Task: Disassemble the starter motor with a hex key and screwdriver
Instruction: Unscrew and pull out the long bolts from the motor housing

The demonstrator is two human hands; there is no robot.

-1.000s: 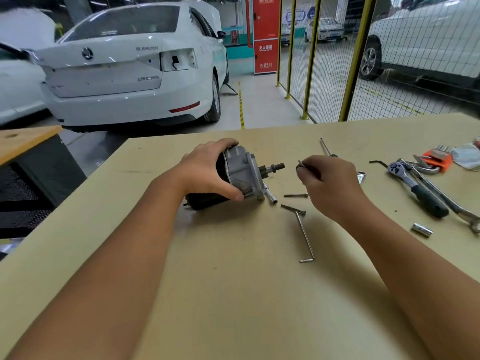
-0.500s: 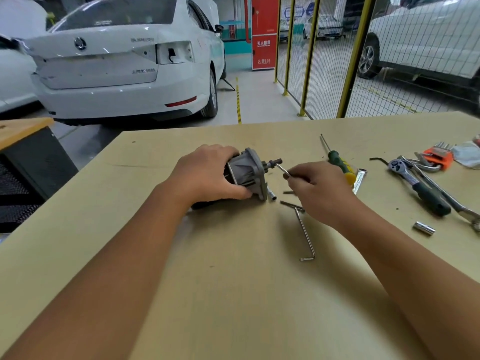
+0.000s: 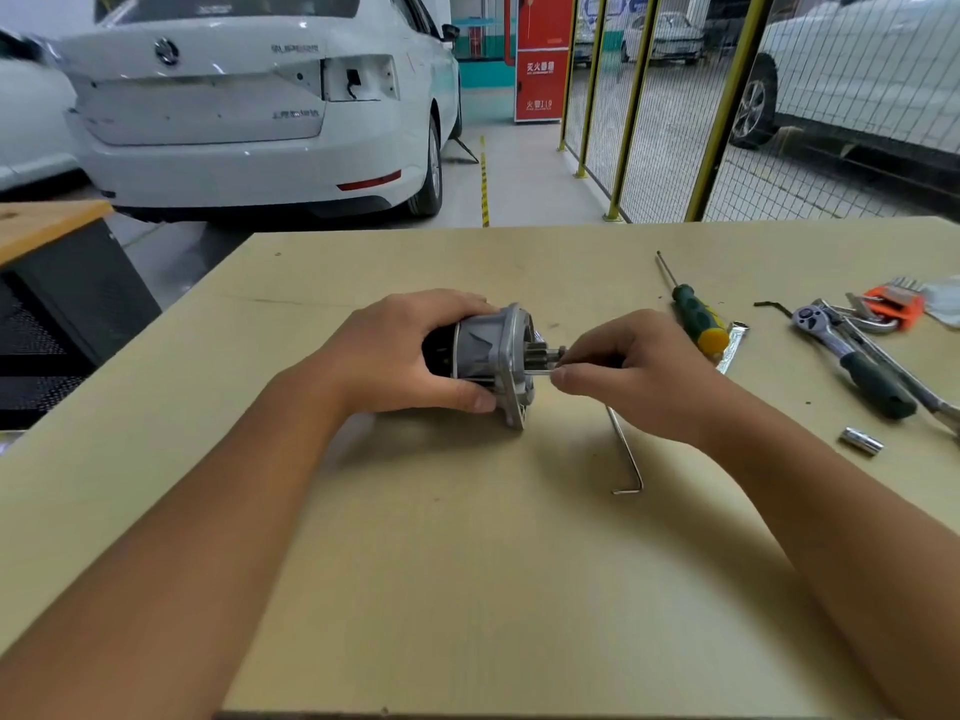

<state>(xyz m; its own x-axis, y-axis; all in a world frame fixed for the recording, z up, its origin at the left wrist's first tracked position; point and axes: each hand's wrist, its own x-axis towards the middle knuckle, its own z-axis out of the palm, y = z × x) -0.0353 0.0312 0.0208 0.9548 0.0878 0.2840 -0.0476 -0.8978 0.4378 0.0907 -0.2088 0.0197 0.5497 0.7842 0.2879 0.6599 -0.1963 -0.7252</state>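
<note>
The starter motor (image 3: pixel 491 356), black body with a grey metal end housing, lies on its side on the wooden table (image 3: pixel 467 589). My left hand (image 3: pixel 410 350) grips its body from the left. My right hand (image 3: pixel 634 371) pinches a thin long bolt (image 3: pixel 540 372) that points into the housing face, just below the pinion shaft. A long hex key (image 3: pixel 626 452) lies on the table under my right wrist. The green-handled screwdriver (image 3: pixel 696 317) rests to the right of my right hand.
A ratchet wrench (image 3: pixel 852 356), a spanner, an orange hex key set (image 3: pixel 893 304) and a small black hex key (image 3: pixel 771 305) lie at the right. A loose socket (image 3: pixel 862 441) sits nearer. White cars and a yellow mesh fence stand beyond the table.
My right hand has moved left to the motor's housing face with the thin bolt. My left hand has turned the motor so its housing faces right. The loose bolts seen earlier are hidden.
</note>
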